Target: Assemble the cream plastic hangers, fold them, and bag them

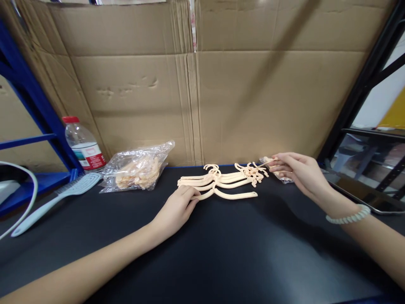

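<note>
Several cream-coloured hangers (234, 196) lie in a row on the black table, their curved arms spread left and right and their small hooks toward the cardboard. My left hand (180, 205) has its fingers pressed together on the left end of the nearest hanger. At the right, my right hand (297, 171) pinches a thin cream piece (267, 162) above a small pile of hooks (255, 172). That pile rests by the right ends of the hangers. Behind my right fingers is a small plastic bag (284, 179) with cream pieces in it.
A clear bag of cream pieces (139, 169) lies at the back left. Beside it are a pale blue hairbrush (63, 198) and a red-capped bottle (85, 145). A cardboard wall (142, 93) stands behind the black table (215, 253).
</note>
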Demonstrator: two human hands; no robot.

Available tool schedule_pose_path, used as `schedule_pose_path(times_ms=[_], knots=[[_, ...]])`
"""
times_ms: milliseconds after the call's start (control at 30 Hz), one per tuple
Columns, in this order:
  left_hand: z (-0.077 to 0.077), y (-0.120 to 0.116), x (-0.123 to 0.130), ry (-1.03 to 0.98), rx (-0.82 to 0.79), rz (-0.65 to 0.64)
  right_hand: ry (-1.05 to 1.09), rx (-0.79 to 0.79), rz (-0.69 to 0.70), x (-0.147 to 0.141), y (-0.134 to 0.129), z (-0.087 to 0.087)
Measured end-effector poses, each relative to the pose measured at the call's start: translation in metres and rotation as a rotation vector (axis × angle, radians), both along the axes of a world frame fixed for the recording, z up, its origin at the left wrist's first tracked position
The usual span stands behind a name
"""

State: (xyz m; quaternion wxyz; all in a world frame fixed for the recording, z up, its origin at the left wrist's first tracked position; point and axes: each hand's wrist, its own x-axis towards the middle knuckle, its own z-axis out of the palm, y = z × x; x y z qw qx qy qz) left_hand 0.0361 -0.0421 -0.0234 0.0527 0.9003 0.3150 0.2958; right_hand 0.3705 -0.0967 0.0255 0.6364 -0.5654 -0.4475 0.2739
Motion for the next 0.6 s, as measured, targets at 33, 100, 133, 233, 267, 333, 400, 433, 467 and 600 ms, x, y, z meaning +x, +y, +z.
schedule_pose_path(times_ms=[33, 100, 133, 233, 267, 333, 400, 433, 467, 600], knots=[[-0.001, 0.000, -0.001, -0.018, -0.001, 0.003, 0.006, -0.020, 0.038, -0.004, 0.000, -0.002], [-0.002, 0.001, -0.001, -0.062, -0.030, 0.008, 0.013, -0.067, 0.110, -0.011, -0.001, -0.009], [-0.002, 0.001, -0.001, -0.086, -0.048, 0.009, 0.025, -0.097, 0.147, -0.015, -0.002, -0.012], [-0.001, 0.000, -0.001, -0.136, -0.049, 0.015, 0.093, -0.157, 0.228, -0.024, -0.003, -0.020], [0.000, 0.000, 0.000, -0.139, -0.037, 0.019, 0.124, -0.163, 0.243, -0.028, -0.004, -0.022], [0.001, 0.000, 0.000, -0.135, -0.017, 0.031, 0.194, -0.176, 0.276, -0.033, -0.005, -0.026], [0.001, 0.000, 0.000, -0.134, -0.004, 0.038, 0.242, -0.204, 0.338, -0.037, -0.005, -0.029], [0.001, 0.001, 0.000, -0.137, 0.002, 0.037, 0.248, -0.216, 0.373, -0.038, -0.005, -0.031], [0.001, 0.001, 0.000, -0.140, 0.010, 0.032, 0.247, -0.224, 0.405, -0.039, -0.005, -0.033], [0.001, 0.000, -0.001, -0.139, 0.050, 0.022, 0.249, -0.217, 0.442, -0.039, -0.004, -0.038]])
